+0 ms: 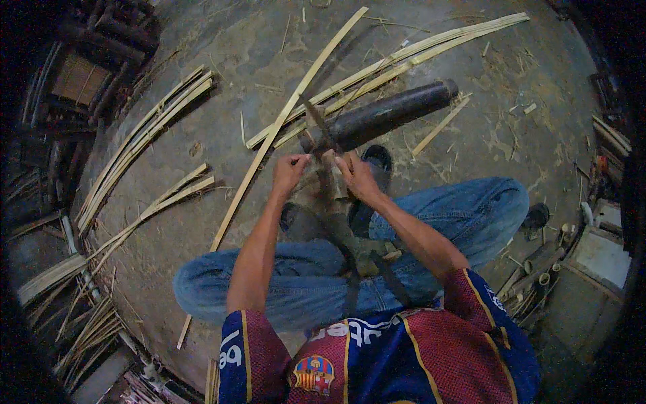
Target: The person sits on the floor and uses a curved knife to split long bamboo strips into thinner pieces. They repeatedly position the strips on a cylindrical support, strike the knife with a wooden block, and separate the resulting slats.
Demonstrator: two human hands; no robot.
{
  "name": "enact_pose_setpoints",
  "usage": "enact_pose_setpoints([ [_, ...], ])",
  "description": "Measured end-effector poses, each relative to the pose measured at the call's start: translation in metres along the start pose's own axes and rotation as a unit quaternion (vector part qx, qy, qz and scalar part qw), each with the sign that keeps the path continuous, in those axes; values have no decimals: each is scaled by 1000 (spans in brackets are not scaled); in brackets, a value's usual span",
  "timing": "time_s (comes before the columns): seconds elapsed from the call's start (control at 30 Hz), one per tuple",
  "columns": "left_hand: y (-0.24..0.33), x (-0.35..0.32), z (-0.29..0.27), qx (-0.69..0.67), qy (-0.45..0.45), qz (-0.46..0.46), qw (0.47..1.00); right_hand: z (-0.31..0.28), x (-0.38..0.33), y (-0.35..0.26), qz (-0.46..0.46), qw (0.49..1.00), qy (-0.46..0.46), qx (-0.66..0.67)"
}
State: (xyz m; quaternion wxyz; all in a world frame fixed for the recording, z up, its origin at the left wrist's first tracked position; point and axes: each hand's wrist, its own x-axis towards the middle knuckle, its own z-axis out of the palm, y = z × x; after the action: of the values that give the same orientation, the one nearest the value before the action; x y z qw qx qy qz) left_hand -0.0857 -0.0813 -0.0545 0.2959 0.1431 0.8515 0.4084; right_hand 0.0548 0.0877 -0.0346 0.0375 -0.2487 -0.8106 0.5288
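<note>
My left hand (289,172) is closed in a pinch in front of my legs; what sits between its fingertips is too small to make out. Close by on the right, my right hand (361,178) is closed around the lower end of a knife, whose long blade (318,120) points away and slightly left. A dark, thick, round log or pipe (397,116) lies just beyond both hands. Left of my left hand runs one long, pale bamboo strip (258,156), partly hidden by my left leg. Several more bamboo strips (404,55) lie behind the log.
Two bundles of split strips, one farther (149,138) and one nearer (165,198), lie on the concrete floor at left. A short strip (441,126) lies right of the log. Dark wooden furniture (91,74) stands far left; cut bamboo tubes (538,259) and a box (599,259) are at right.
</note>
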Motion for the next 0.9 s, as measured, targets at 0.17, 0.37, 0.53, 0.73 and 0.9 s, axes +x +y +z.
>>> enact_pose_setpoints([
  [0.17, 16, -3, -2, -14, 16, 8, 1000, -4, 13, -5, -22, 985, 170, 33],
  [0.37, 53, -16, 6, 53, 58, 175, 981, -27, 42, -13, 93, 919, 191, 331],
  [0.53, 80, -22, 7, 143, 59, 285, 946, -46, 50, -10, 76, 836, 183, 511],
  [0.73, 97, -28, -9, 178, 19, 371, 911, -68, 30, -25, 115, 919, 106, 362],
  [0.9, 106, -31, -21, 250, -62, 350, 901, -65, 14, -20, 95, 958, 55, 266],
])
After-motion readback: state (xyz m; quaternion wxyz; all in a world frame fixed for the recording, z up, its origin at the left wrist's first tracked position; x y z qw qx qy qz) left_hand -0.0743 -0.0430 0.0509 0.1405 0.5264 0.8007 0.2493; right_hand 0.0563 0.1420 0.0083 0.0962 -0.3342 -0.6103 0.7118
